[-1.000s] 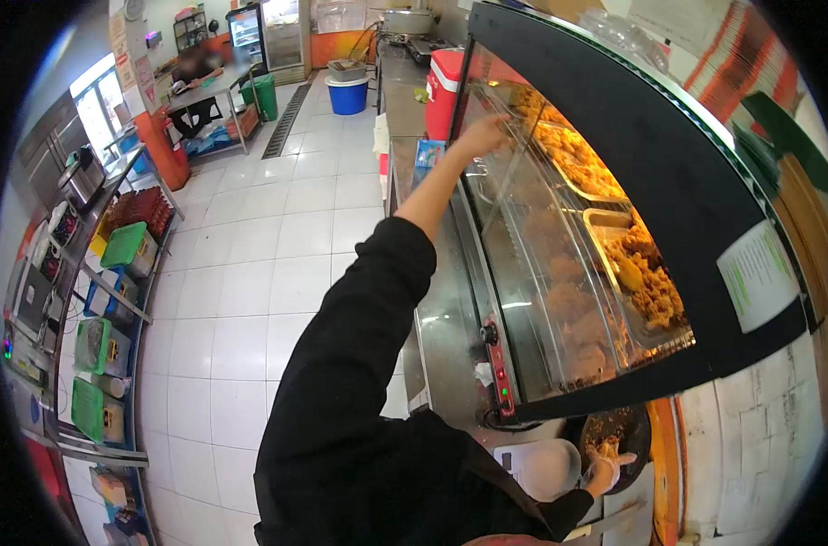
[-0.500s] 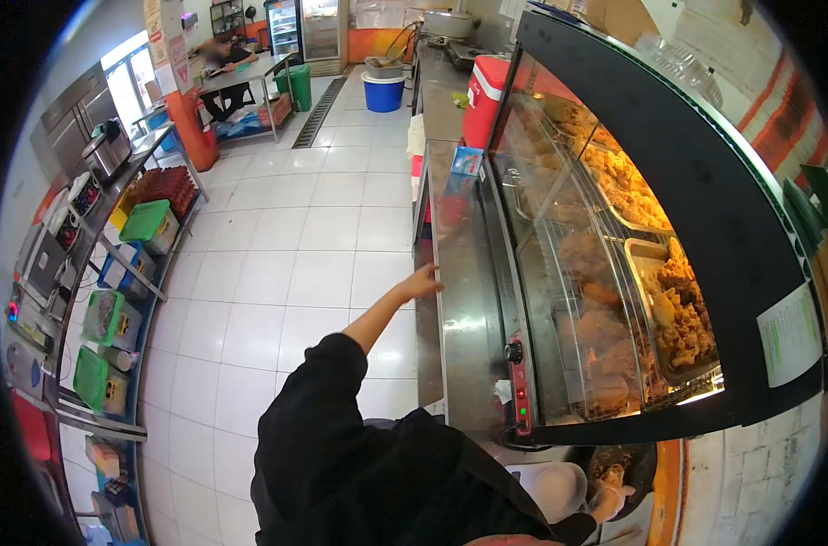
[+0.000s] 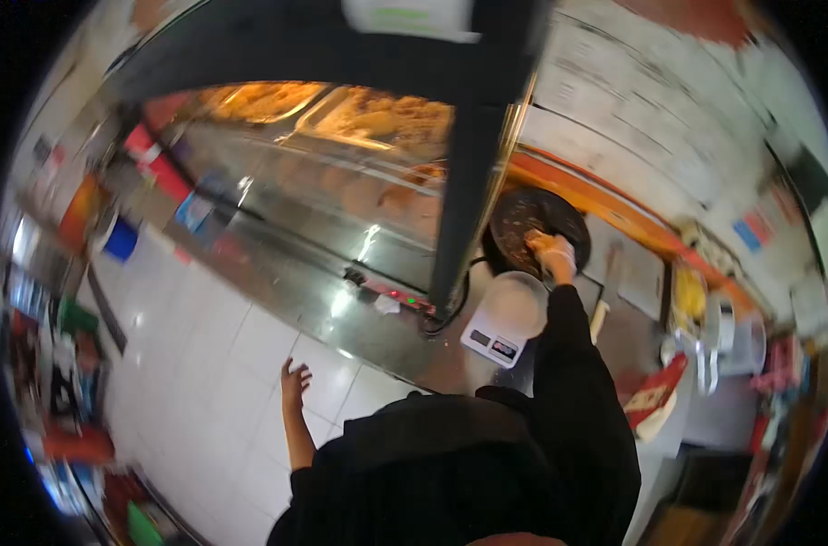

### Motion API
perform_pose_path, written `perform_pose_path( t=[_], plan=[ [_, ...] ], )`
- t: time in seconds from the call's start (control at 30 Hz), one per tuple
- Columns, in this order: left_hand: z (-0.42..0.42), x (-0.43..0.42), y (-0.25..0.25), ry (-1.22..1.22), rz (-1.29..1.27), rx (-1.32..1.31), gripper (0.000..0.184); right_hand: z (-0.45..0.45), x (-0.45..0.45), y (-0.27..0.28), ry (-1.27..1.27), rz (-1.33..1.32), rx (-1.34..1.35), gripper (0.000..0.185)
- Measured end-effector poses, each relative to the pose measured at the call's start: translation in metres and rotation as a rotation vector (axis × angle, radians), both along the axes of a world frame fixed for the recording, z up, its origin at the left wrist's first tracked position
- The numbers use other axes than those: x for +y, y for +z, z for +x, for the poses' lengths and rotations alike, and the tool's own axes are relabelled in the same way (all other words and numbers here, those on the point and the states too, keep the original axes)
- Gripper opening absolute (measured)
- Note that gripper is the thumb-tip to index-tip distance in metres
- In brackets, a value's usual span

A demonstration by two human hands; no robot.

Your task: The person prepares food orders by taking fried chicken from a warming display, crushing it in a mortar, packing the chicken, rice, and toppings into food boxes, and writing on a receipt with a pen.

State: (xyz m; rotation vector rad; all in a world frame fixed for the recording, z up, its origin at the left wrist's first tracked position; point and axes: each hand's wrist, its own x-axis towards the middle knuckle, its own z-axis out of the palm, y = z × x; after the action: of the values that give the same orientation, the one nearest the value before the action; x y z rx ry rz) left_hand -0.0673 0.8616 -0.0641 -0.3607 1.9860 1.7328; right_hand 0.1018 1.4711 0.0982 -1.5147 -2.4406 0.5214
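My right hand [image 3: 557,257], in a thin clear glove, reaches into a round dark pan [image 3: 514,218]. Its fingers close around brown fried food [image 3: 534,239]; the exact kind is blurred. Crumbs or small bits lie on the pan's bottom. Just in front of the pan stands a white kitchen scale [image 3: 492,346] with a pale round bowl [image 3: 514,306] on top. My left hand [image 3: 295,382] is bare and hangs in the air over the floor, left of the counter, with its fingers apart and nothing in them.
A heated display case [image 3: 468,182] with trays of fried food [image 3: 377,118] stands left of the pan. Its control panel [image 3: 396,294] faces me. To the right are a red and white bag [image 3: 655,396], a steel board [image 3: 641,278] and a clear container [image 3: 741,346].
My view has swung right, bringing the pan, scale and right-hand counter into sight. My left hand has moved away from the counter edge. My right hand stays in the pan with food.
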Motion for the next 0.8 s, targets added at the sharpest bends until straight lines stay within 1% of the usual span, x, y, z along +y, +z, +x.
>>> perform_pose_path(
  t=[0.03,0.07,0.1,0.13,0.17,0.2,0.23,0.27,0.3,0.33,0.37,0.4,0.5,0.57,0.6,0.63,0.7,0.73,0.8],
  plan=[
    [0.001,0.005,-0.003,-0.011,0.028,0.004,0.064,-0.003,0.015,-0.009,-0.038,-0.051,-0.010,0.035],
    [0.003,0.008,0.001,-0.033,0.026,-0.013,0.063,-0.005,0.028,-0.015,-0.061,-0.103,-0.014,0.040],
    [0.004,0.017,0.004,-0.045,0.028,-0.030,0.062,-0.008,0.046,-0.036,-0.100,-0.109,0.009,0.040],
    [0.006,0.022,0.004,-0.067,0.040,-0.051,0.062,-0.009,0.066,-0.062,-0.133,-0.271,0.043,0.039],
    [0.008,0.029,0.004,-0.084,0.049,-0.078,0.062,-0.004,0.078,-0.074,-0.159,-0.435,0.076,0.037],
    [0.012,0.038,0.011,-0.109,0.035,-0.092,0.062,0.000,0.074,-0.073,-0.180,-0.519,0.200,0.033],
    [0.016,0.046,0.019,-0.129,0.023,-0.108,0.062,0.007,0.064,-0.064,-0.197,-0.517,0.213,0.033],
    [0.018,0.051,0.022,-0.134,0.031,-0.114,0.062,0.020,0.048,-0.055,-0.162,-0.745,0.645,0.031],
    [0.019,0.058,0.023,-0.148,0.033,-0.116,0.062,0.033,0.044,-0.057,-0.109,-0.948,1.081,0.028],
    [0.020,0.064,0.024,-0.152,0.011,-0.102,0.062,0.042,0.042,-0.059,0.075,-1.144,1.262,0.025],
    [0.023,0.065,0.025,-0.151,-0.016,-0.088,0.062,0.050,0.041,-0.061,0.067,-1.147,1.257,0.025],
    [0.027,0.065,0.028,-0.169,0.032,-0.052,0.063,0.054,0.035,-0.059,0.018,-1.195,1.383,0.028],
    [0.041,0.073,0.036,-0.134,0.028,-0.025,0.063,0.058,0.027,-0.048,0.079,-1.378,1.581,0.044],
    [0.055,0.080,0.040,-0.133,0.011,-0.025,0.064,0.061,0.008,-0.020,0.194,-1.573,1.823,0.057],
    [0.062,0.081,0.040,-0.139,0.011,-0.029,0.064,0.062,0.010,-0.016,0.242,-1.655,1.811,0.065],
    [0.070,0.082,0.040,-0.143,0.012,-0.033,0.064,0.066,0.009,-0.012,0.237,-1.664,1.807,0.065],
    [0.086,0.085,0.040,-0.135,0.005,-0.044,0.065,0.068,0.004,0.005,0.427,-1.707,1.781,0.065],
    [0.092,0.089,0.041,-0.135,0.005,-0.052,0.065,0.064,0.013,-0.001,0.548,-1.900,1.806,0.071],
    [0.106,0.094,0.042,-0.129,0.009,-0.040,0.065,0.067,0.012,0.014,0.584,-1.953,1.828,0.073]
  ],
)
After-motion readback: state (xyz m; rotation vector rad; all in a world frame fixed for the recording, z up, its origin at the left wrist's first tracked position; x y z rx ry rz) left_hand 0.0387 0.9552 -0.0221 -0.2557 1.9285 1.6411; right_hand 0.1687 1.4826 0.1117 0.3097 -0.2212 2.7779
